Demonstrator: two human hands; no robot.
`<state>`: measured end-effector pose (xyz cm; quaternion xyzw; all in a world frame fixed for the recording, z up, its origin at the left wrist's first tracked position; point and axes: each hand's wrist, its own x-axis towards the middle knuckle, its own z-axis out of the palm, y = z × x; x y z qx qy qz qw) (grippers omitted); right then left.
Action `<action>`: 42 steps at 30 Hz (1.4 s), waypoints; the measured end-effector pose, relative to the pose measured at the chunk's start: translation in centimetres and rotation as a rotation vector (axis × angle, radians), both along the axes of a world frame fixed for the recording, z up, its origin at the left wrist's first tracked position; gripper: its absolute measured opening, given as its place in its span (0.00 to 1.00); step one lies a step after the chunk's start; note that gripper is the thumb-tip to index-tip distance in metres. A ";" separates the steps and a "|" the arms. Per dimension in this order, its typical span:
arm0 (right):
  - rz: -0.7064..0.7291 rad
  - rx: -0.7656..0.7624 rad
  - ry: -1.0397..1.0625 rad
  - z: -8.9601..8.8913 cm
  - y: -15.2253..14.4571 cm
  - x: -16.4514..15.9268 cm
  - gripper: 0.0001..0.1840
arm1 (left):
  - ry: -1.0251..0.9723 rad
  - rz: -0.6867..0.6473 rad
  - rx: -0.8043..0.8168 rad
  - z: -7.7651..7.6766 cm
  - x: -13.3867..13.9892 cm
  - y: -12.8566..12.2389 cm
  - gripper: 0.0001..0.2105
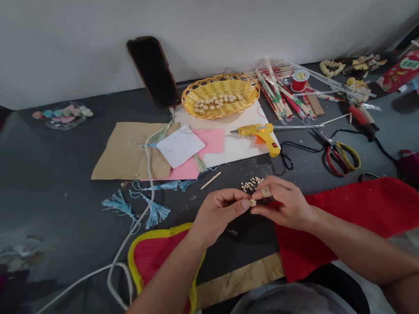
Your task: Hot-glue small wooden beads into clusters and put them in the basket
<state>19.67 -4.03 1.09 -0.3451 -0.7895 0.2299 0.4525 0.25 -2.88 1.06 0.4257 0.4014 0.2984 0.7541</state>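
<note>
A small cream bead cluster [253, 202], shaped like a flower, is pinched between the fingertips of both hands. My left hand [222, 211] grips it from the left with thumb and forefinger. From the right, my right hand [283, 201], with a band round one finger, closes on the same cluster. Just beyond the fingertips lies a small pile of loose cream beads [250, 184] on the dark table. Similar bead clusters [217, 101] rest in the yellow woven basket [190, 98] at the back. A yellow glue gun [259, 134] lies on white paper beyond my hands.
Red-handled and yellow-handled scissors [341, 156] and a red thread spool [300, 80] lie to the right. Blue tassels [156, 213] and a white cable [135, 223] are on the left. A phone [154, 71] leans on the wall. Red felt [366, 208] lies under my right forearm.
</note>
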 end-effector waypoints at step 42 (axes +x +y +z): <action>0.012 0.050 -0.011 -0.2 0.0 0.0 0.07 | 0.053 0.013 0.027 -0.4 0.0 -0.1 0.13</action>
